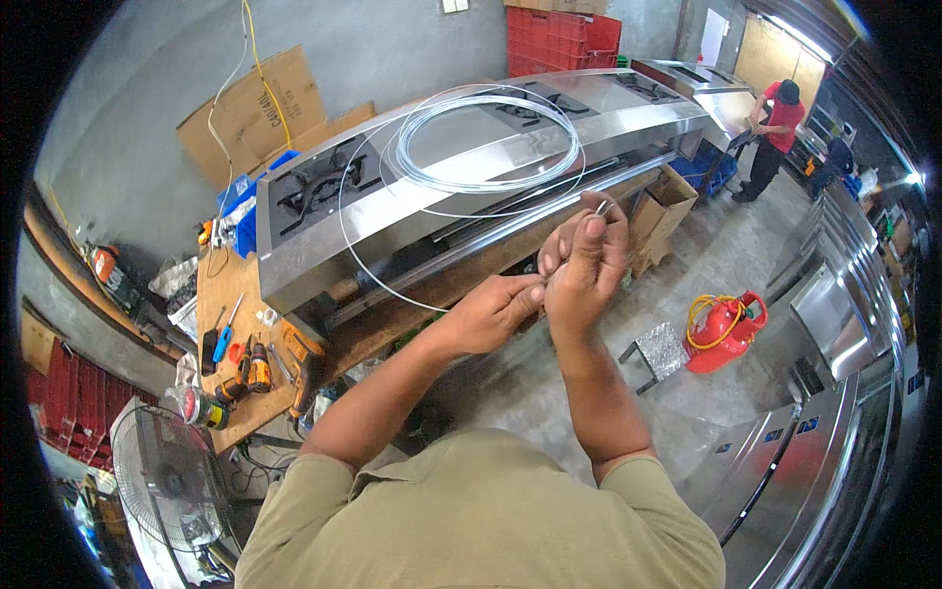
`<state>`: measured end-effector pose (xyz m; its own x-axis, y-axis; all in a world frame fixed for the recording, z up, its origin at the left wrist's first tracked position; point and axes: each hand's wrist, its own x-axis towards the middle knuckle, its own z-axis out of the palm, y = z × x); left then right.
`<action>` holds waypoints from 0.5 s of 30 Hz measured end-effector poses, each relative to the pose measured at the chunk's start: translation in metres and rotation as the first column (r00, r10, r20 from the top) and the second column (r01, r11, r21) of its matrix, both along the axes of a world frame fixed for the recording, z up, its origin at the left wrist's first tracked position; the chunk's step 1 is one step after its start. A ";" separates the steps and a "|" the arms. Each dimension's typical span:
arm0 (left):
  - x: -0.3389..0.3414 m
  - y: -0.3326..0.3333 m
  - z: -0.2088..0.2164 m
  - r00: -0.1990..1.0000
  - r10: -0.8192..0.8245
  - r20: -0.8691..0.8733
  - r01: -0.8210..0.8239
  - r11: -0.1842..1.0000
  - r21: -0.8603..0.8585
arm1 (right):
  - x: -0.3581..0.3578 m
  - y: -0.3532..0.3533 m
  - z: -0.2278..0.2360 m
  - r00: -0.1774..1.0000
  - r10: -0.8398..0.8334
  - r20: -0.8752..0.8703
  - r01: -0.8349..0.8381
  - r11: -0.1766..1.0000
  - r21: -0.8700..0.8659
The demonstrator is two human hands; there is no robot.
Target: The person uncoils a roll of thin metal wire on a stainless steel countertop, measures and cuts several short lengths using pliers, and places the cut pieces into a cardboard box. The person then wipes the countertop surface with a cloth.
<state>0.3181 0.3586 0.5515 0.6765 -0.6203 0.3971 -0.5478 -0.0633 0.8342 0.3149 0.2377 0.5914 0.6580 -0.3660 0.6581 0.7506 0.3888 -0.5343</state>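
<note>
A coil of thin silvery metal tubing [491, 184] lies on top of a long stainless steel gas stove [383, 221]. One loose length curves off the coil, down the stove's front, to my left hand [494, 314], whose fingers are closed on it. Just right of it and higher, my right hand [586, 260] is raised with the fingers curled and the thumb up, also closed on the tubing. A short shiny end [602, 208] sticks out at its fingertips. Between the hands, the fingers hide most of the tubing. Both hands are in front of the stove.
Cordless drills [259, 368] and a blue-handled screwdriver [225, 340] lie on a wooden bench at left, above a standing fan [169, 481]. To the right stand a red gas cylinder [724, 334] and a small foil-topped stool [661, 351]. A person in red [777, 133] works farther back.
</note>
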 end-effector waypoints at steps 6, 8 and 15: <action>-0.004 -0.009 -0.002 0.994 0.081 -0.070 -0.088 0.990 -0.113 | 0.001 -0.003 0.015 0.999 -0.024 -0.032 0.024 1.000 -0.006; -0.004 -0.010 0.001 0.993 0.070 -0.093 -0.081 0.988 -0.129 | 0.002 -0.004 0.019 0.999 -0.036 -0.013 0.036 0.999 -0.029; -0.008 0.007 -0.002 0.933 0.208 0.292 -0.276 0.937 0.214 | 0.012 -0.030 0.054 0.995 -0.098 -0.002 0.098 0.995 0.015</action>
